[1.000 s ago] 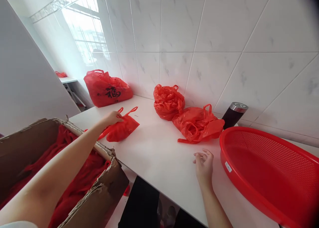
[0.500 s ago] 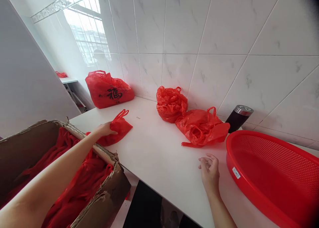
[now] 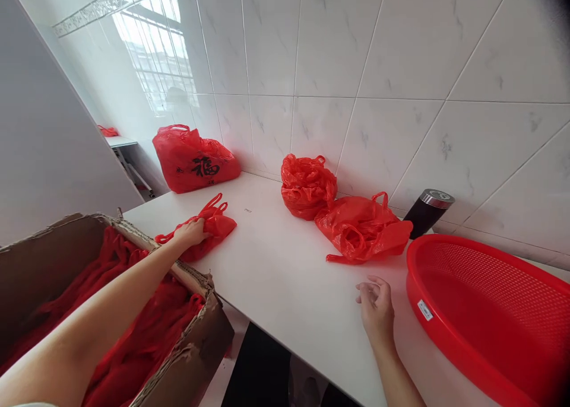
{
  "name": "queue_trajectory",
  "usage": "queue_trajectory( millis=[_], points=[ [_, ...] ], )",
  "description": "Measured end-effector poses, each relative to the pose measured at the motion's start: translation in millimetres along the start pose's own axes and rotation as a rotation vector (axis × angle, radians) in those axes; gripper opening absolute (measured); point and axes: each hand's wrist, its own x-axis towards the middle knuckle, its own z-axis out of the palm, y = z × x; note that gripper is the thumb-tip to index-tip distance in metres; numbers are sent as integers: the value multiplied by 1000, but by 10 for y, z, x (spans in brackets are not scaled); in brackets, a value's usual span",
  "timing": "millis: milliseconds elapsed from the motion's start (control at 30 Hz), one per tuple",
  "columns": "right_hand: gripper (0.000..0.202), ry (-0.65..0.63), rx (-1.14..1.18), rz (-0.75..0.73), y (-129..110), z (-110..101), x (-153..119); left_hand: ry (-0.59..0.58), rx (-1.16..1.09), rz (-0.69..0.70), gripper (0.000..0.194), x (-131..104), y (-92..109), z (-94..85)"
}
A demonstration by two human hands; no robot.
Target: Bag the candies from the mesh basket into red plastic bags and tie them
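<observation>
My left hand [image 3: 190, 234] reaches across the cardboard box and is closed on a small red cloth pouch [image 3: 219, 226] with thin loop strings. The pouch lies on the white table near the box's edge, and my fingertips partly sink into its folds. My right hand [image 3: 377, 301] hovers over or rests on the table at the right, fingers loosely bent and apart, holding nothing. Inside the cardboard box [image 3: 209, 330] is a heap of red cloth items [image 3: 151, 318] with strings. The forearm hides part of that heap.
A red plastic bag with black characters [image 3: 196, 164] stands at the back left. Two crumpled red plastic bags [image 3: 307, 187] sit by the tiled wall. A black flask [image 3: 425, 214] stands behind a red plastic basket [image 3: 418, 276] at the right. The table's front edge [image 3: 285, 350] crosses below.
My left hand has shifted slightly over the pouch, whose strings and top edge have moved and bunched up. The right hand has hardly moved; the view has shifted slightly.
</observation>
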Motion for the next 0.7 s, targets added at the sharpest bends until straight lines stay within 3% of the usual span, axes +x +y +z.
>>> queue_trajectory(
  millis=[100, 167, 333, 500, 600, 700],
  points=[
    [33, 0, -4, -2, -1, 1, 1, -16, 158, 30, 65, -77, 111, 51],
    [33, 2, -6, 3, -6, 4, 2, -39, 228, 88, 72, -167, 217, 124],
    [34, -1, -10, 5, -2, 10, 5, -286, 323, 163, 44, -265, 356, 317],
    [34, -15, 14, -1, 50, 9, 18, -409, 380, 103, 36, -195, 393, 299],
    [34, -22, 37, -6, 61, 23, 35, -447, 338, 181, 47, -311, 593, 289],
    [35, -16, 50, -20, 42, 63, 48, -495, 286, 329, 62, -524, 958, 329]
  ],
)
